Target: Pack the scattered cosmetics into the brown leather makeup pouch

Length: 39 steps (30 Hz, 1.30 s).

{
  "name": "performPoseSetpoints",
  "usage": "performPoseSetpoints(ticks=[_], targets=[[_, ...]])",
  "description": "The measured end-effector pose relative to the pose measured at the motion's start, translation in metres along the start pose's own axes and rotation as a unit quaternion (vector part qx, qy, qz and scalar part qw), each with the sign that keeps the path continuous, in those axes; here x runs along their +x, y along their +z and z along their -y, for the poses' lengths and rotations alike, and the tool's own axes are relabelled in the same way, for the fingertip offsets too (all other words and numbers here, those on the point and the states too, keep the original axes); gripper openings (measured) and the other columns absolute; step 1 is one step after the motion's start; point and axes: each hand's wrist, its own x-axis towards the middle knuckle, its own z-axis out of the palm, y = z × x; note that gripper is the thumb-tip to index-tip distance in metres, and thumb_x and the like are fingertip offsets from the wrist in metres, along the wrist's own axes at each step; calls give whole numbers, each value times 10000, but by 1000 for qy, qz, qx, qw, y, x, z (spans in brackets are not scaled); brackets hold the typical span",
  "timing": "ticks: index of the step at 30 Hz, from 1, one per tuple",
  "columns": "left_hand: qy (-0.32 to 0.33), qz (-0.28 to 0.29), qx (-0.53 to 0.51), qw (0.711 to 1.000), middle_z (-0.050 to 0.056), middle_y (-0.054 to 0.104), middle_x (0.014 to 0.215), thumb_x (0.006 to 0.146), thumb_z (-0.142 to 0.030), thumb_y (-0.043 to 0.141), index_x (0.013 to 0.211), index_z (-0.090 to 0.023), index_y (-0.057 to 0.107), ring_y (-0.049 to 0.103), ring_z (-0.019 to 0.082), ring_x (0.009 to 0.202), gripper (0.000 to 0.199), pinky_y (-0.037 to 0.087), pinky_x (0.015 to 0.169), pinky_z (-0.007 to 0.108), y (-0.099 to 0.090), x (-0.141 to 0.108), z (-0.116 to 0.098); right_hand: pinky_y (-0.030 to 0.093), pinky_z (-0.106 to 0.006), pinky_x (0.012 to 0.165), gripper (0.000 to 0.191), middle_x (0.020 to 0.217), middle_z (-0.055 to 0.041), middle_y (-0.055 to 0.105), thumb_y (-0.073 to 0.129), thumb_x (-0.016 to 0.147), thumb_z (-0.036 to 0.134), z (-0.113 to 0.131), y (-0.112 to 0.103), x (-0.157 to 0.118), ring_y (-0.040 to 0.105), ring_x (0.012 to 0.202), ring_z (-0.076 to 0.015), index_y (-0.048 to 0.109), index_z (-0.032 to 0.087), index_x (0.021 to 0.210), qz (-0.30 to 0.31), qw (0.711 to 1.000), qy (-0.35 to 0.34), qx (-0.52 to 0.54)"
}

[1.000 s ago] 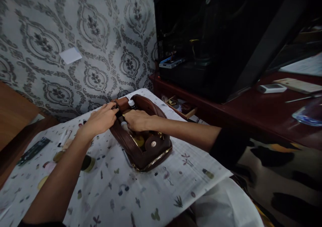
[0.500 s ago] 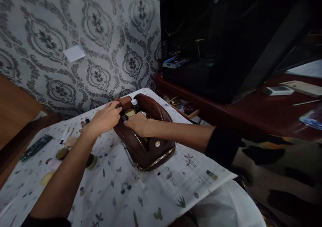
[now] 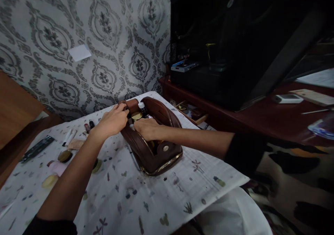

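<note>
A brown leather bag (image 3: 161, 163) lies unzipped on the patterned white cloth. My left hand (image 3: 114, 119) is closed on the bag's far left rim, by its strap. Inside the bag's opening is my right hand (image 3: 146, 128), its fingers bent down and hidden among the contents, so what they hold cannot be made out. Beyond that hand a white-capped bottle (image 3: 141, 106) and a round gold-coloured item (image 3: 136, 115) show in the bag.
Left of my left arm lie a dark green flat case (image 3: 38, 148), a white tube (image 3: 70, 137), a yellow sponge (image 3: 49, 181) and several cosmetics. Behind the bag's right side are an open drawer (image 3: 200, 119) and a dark red desk (image 3: 235, 118) bearing a large black screen.
The view has shifted slightly. My right hand remains in the bag, and my left hand stays on its rim.
</note>
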Motion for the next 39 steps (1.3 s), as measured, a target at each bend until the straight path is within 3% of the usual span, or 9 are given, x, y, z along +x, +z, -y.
performPoseSetpoints(ticks=[5,9,11,16,23,26,30,35,39], targets=[[11,-13,-13,1000,112,476,1435,972,-177,342,1267,-186,617,505,296,1268,403,523,1006,453,4,0,5,575,-358,880,299,1193,-199,733,595,896,196,-5,-13,-3,697,1151,-321,743,129,1147,-73,993,60,76],[11,-17,-41,999,114,481,1418,976,-205,352,1283,-179,620,477,297,1302,408,467,1080,455,8,2,8,568,-297,872,251,877,-156,785,570,905,170,-11,-23,15,754,989,-258,757,101,1057,-93,979,92,154],[12,-23,-59,998,122,486,1412,972,-210,356,1281,-172,624,472,305,1304,410,456,1090,471,10,3,9,577,-271,831,241,746,-132,767,577,903,163,-14,-23,30,770,878,-237,755,93,1051,-93,972,104,188],[22,-47,-100,994,132,489,1415,965,-235,359,1237,-160,646,476,317,1285,402,439,1103,503,16,5,12,592,-240,610,249,688,-111,746,584,932,201,-19,-18,61,761,674,-228,750,74,1068,-92,939,133,304],[45,-77,-138,986,127,527,1362,953,-318,416,1181,-171,651,442,321,1341,359,371,1163,526,26,11,18,541,-206,465,242,685,-84,739,586,936,152,-19,-19,60,723,563,-195,723,37,1097,-93,909,163,372],[44,-83,-156,983,129,535,1367,948,-345,420,1204,-166,629,456,322,1339,376,373,1161,526,26,11,20,539,-220,463,250,666,-87,736,560,961,185,-20,-20,53,723,552,-209,727,52,1092,-101,910,151,372],[24,-106,-207,972,137,552,1385,952,-386,398,1378,-156,515,491,312,1322,497,401,1139,513,27,8,20,550,-240,481,276,651,-110,737,523,981,225,-21,-24,46,714,521,-215,738,52,996,-104,918,145,354],[-11,-172,-313,934,171,559,1420,959,-452,353,1416,-112,465,507,280,1346,581,378,1172,477,42,12,24,540,-213,511,289,808,-159,779,492,974,209,-21,-29,40,736,599,-198,737,64,926,-94,929,132,333],[-52,-170,-385,906,171,557,1459,951,-492,358,1403,-107,497,511,266,1369,610,356,1195,456,55,17,28,572,-246,640,240,947,-131,790,529,928,190,-23,-27,41,762,736,-218,743,125,1015,-116,950,92,275]])
